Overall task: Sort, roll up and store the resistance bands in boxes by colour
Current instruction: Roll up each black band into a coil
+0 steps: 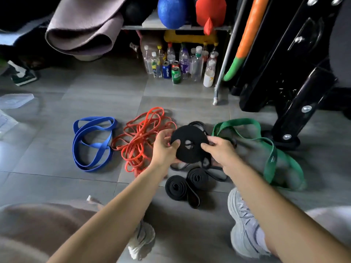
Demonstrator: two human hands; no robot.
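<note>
Head view: both hands grip a half-wound black roll (190,149) above the floor (57,177).
The left hand (164,147) clamps its edge, thumb in front, fingers hidden behind. The right hand (221,151) has its fingers (207,147) pinching the opposite edge. The roll's loose tail (206,162) hangs under them, partly covered. Two finished rolls (175,186) lie below the fingers. Red bands (140,137) and a blue band (91,143) lie to their left, and a green band (271,149) to their right.

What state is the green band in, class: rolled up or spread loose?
Spread loose: the green band lies in open loops on the floor, with no coil anywhere.
</note>
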